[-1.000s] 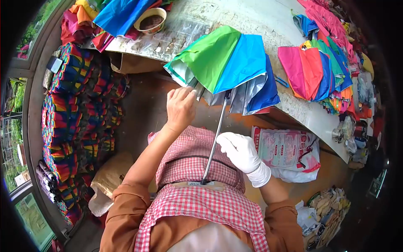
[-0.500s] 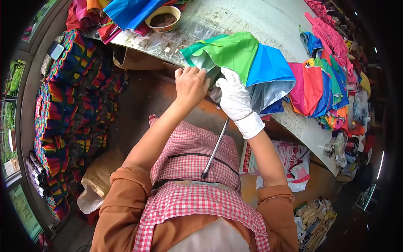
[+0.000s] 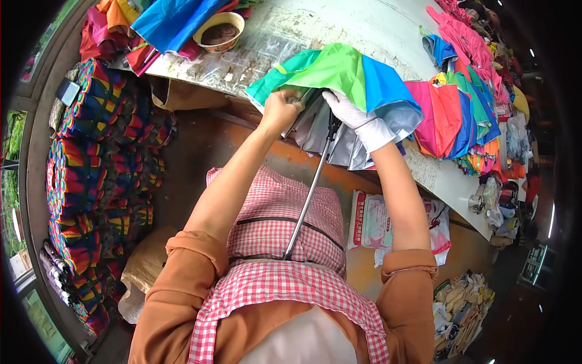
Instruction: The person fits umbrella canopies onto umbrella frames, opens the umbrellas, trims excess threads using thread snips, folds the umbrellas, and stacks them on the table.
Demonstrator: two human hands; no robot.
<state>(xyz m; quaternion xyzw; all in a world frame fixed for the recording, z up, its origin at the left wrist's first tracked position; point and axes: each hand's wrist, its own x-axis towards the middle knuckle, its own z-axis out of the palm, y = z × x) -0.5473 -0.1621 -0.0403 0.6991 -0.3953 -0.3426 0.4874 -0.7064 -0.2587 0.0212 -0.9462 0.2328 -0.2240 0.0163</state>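
A half-folded umbrella with green and blue panels and a silver inside (image 3: pixel 336 71) lies over the table's front edge. Its metal shaft (image 3: pixel 308 197) slants down to the checked apron at my waist. My left hand (image 3: pixel 282 111), bare, is closed at the canopy's left edge, its fingertips partly hidden; what it pinches is too small to make out. Under the green panel, my right hand (image 3: pixel 348 111), in a white glove, reaches beside the black ribs at the shaft's top. Its fingertips are partly covered by the canopy, and its hold cannot be made out.
The worktable (image 3: pixel 291 30) carries a bowl of dark stuff (image 3: pixel 219 31), blue cloth (image 3: pixel 173 23) and more colourful folded umbrellas (image 3: pixel 445 115). Stacked rainbow bundles (image 3: pixel 82 176) stand at left. A printed sack (image 3: pixel 371 221) and a pile of scraps (image 3: pixel 464 309) lie at lower right.
My right hand has moved from beside the shaft up under the canopy, and my left hand has moved up to the canopy's edge. The green panel is lifted and spread more.
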